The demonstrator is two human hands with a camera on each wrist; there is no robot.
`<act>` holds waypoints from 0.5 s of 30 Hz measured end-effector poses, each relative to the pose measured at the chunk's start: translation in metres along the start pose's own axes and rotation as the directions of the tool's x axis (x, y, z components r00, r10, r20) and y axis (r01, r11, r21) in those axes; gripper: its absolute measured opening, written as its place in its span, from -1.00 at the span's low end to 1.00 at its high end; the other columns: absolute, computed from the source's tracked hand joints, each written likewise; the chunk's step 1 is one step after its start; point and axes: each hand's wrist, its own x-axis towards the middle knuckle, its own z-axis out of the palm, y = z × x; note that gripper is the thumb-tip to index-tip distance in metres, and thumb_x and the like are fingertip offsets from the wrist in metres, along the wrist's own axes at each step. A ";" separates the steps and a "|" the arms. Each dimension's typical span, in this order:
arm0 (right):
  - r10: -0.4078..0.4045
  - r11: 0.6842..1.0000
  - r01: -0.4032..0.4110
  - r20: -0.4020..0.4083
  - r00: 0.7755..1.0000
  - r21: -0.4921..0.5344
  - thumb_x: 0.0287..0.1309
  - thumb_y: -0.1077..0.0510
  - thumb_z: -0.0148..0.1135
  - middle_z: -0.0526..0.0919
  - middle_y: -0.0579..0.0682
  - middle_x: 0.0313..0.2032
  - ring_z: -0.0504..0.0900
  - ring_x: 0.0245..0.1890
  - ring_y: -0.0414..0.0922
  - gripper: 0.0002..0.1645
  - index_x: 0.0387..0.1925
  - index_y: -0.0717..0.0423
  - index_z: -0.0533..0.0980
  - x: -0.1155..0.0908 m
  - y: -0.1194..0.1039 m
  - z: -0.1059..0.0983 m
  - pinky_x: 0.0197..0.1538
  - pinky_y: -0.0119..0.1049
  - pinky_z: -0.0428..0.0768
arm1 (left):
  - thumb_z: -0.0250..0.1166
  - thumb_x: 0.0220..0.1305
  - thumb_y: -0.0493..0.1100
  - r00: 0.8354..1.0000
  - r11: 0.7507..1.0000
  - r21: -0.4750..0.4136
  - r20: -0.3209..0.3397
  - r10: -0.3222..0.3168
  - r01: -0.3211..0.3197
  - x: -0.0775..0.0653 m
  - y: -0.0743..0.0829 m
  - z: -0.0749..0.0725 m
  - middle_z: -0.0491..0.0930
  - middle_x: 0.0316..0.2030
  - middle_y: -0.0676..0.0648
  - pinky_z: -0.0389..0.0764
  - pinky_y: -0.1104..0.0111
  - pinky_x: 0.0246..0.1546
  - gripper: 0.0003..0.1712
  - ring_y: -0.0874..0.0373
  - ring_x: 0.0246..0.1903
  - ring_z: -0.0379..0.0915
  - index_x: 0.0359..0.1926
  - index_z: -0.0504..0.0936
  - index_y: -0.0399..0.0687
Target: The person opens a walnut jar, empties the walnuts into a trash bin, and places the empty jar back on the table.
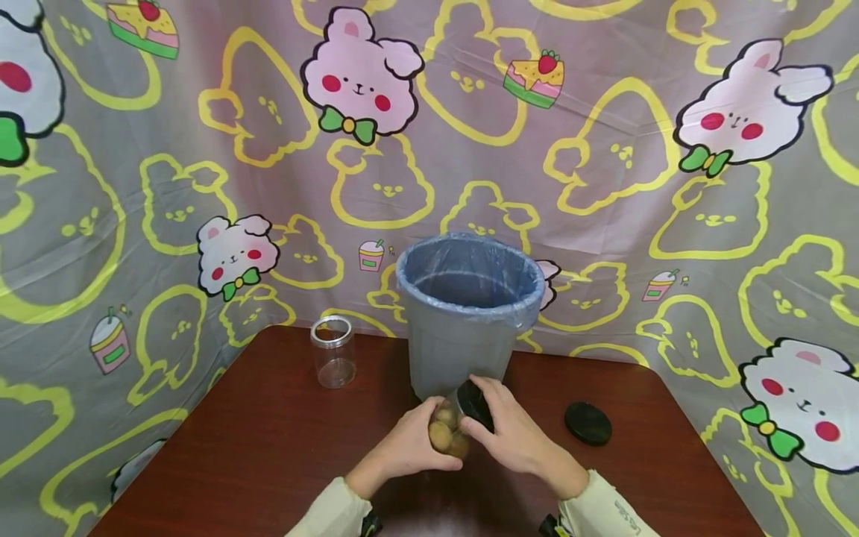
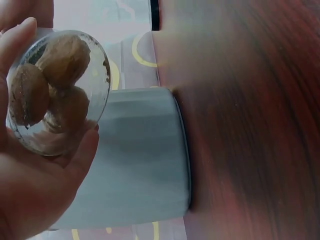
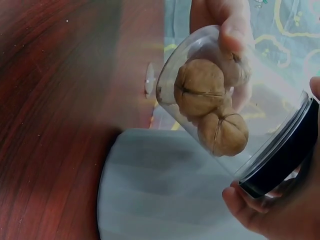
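In the head view, my left hand (image 1: 405, 441) grips the bottom end of a clear jar (image 1: 452, 406) in front of the bin. Several walnuts (image 3: 201, 87) lie inside it, gathered toward the base in the right wrist view. The jar is tilted, its lid end leaning to the right. My right hand (image 1: 511, 426) holds the black lid (image 1: 475, 405), fingers and thumb around its rim. That lid (image 3: 281, 154) sits on the jar's mouth. From the left wrist view, the round base shows with walnuts (image 2: 64, 60) behind it, the thumb and fingers around its edge.
Right behind the hands stands a grey bin (image 1: 456, 350) lined with a blue bag (image 1: 470, 304). A second clear jar (image 1: 334, 358), lidless, is at the back left of the brown table (image 1: 268, 440). Another black lid (image 1: 587, 423) lies at right. Patterned cloth (image 1: 389, 171) hangs behind.
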 end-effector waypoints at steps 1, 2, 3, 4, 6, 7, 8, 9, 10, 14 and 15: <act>0.004 1.000 -0.004 -0.003 1.000 -0.007 0.22 -0.12 0.17 0.30 0.08 0.25 0.28 0.25 0.02 -0.23 0.33 0.17 0.22 0.000 0.000 0.000 0.20 0.02 0.31 | 0.58 -0.28 0.13 1.000 1.000 0.009 -0.005 -0.002 0.002 0.000 0.000 0.001 0.50 -0.12 0.04 0.50 0.39 -0.20 -0.03 0.27 -0.22 0.46 0.15 0.34 -0.10; 0.009 1.000 -0.009 -0.007 1.000 -0.012 0.22 -0.13 0.17 0.31 0.09 0.25 0.28 0.25 0.03 -0.23 0.32 0.17 0.22 0.000 0.000 0.001 0.20 0.02 0.31 | 0.58 -0.28 0.13 1.000 1.000 0.016 -0.009 -0.005 0.005 0.000 0.000 0.001 0.50 -0.12 0.05 0.50 0.39 -0.19 -0.03 0.27 -0.22 0.46 0.15 0.33 -0.10; 0.015 1.000 -0.015 -0.009 1.000 -0.015 0.23 -0.13 0.16 0.31 0.09 0.24 0.29 0.25 0.03 -0.23 0.32 0.18 0.22 0.000 0.000 0.001 0.20 0.02 0.31 | 0.58 -0.28 0.13 1.000 1.000 0.024 -0.014 -0.001 0.002 0.001 0.000 0.002 0.49 -0.12 0.05 0.50 0.39 -0.19 -0.03 0.27 -0.22 0.45 0.15 0.33 -0.10; 0.021 1.000 -0.021 -0.010 1.000 -0.017 0.23 -0.14 0.16 0.32 0.09 0.24 0.30 0.24 0.03 -0.24 0.32 0.18 0.23 0.000 0.000 0.001 0.20 0.01 0.31 | 0.58 -0.28 0.13 1.000 0.999 0.032 -0.019 0.000 0.000 0.001 0.000 0.002 0.49 -0.12 0.05 0.50 0.39 -0.20 -0.02 0.27 -0.22 0.45 0.15 0.33 -0.10; 0.036 0.999 -0.036 -0.012 0.999 -0.018 0.22 -0.14 0.16 0.33 0.10 0.23 0.31 0.23 0.03 -0.24 0.31 0.18 0.24 0.001 0.001 0.002 0.19 0.01 0.32 | 0.58 -0.29 0.14 1.000 0.999 0.051 -0.028 0.006 -0.004 0.001 0.001 0.003 0.48 -0.12 0.07 0.50 0.38 -0.20 -0.02 0.27 -0.22 0.44 0.16 0.33 -0.10; 0.043 0.999 -0.043 -0.011 0.999 -0.019 0.23 -0.14 0.16 0.34 0.10 0.22 0.32 0.23 0.02 -0.24 0.31 0.18 0.24 0.001 0.001 0.002 0.19 0.00 0.32 | 0.58 -0.29 0.14 0.999 0.998 0.060 -0.031 0.009 -0.007 0.001 0.001 0.003 0.48 -0.12 0.07 0.50 0.38 -0.20 -0.02 0.27 -0.21 0.44 0.16 0.34 -0.10; 0.048 0.999 -0.048 -0.010 0.999 -0.021 0.23 -0.15 0.16 0.34 0.10 0.22 0.32 0.22 0.01 -0.24 0.31 0.18 0.24 0.001 0.001 0.002 0.19 -0.01 0.33 | 0.58 -0.30 0.15 0.999 0.998 0.069 -0.034 0.010 -0.008 0.001 0.001 0.003 0.47 -0.12 0.07 0.50 0.38 -0.20 -0.01 0.27 -0.21 0.43 0.16 0.34 -0.10; 0.054 0.998 -0.054 -0.008 0.998 -0.020 0.23 -0.15 0.16 0.34 0.10 0.21 0.33 0.22 0.01 -0.23 0.31 0.19 0.24 0.001 0.001 0.002 0.19 -0.01 0.33 | 0.57 -0.30 0.17 0.999 0.997 0.077 -0.036 0.010 -0.008 0.001 0.001 0.003 0.47 -0.12 0.08 0.49 0.38 -0.19 -0.01 0.26 -0.21 0.43 0.16 0.34 -0.09; 0.059 0.998 -0.059 -0.006 0.998 -0.019 0.23 -0.16 0.16 0.35 0.10 0.21 0.33 0.22 0.00 -0.23 0.31 0.18 0.24 0.001 0.002 0.002 0.19 -0.01 0.33 | 0.57 -0.30 0.18 0.999 0.996 0.085 -0.038 0.008 -0.004 0.001 0.002 0.004 0.47 -0.12 0.08 0.49 0.38 -0.19 0.00 0.27 -0.21 0.43 0.16 0.34 -0.08; 0.065 0.998 -0.065 0.001 0.998 0.000 0.22 -0.15 0.17 0.35 0.09 0.21 0.33 0.21 -0.01 -0.22 0.31 0.18 0.23 0.001 0.002 0.002 0.19 -0.01 0.33 | 0.57 -0.31 0.20 0.999 0.996 0.088 -0.034 0.001 0.002 0.001 0.002 0.003 0.46 -0.12 0.09 0.49 0.37 -0.19 0.01 0.26 -0.20 0.42 0.17 0.33 -0.06; 0.065 0.998 -0.065 0.002 0.998 0.010 0.21 -0.15 0.18 0.35 0.09 0.20 0.33 0.20 -0.01 -0.22 0.32 0.18 0.23 0.001 0.002 0.001 0.19 -0.01 0.34 | 0.57 -0.31 0.19 1.000 0.997 0.083 -0.031 -0.001 0.003 0.001 0.002 0.003 0.46 -0.12 0.09 0.49 0.38 -0.19 0.00 0.27 -0.21 0.42 0.17 0.33 -0.06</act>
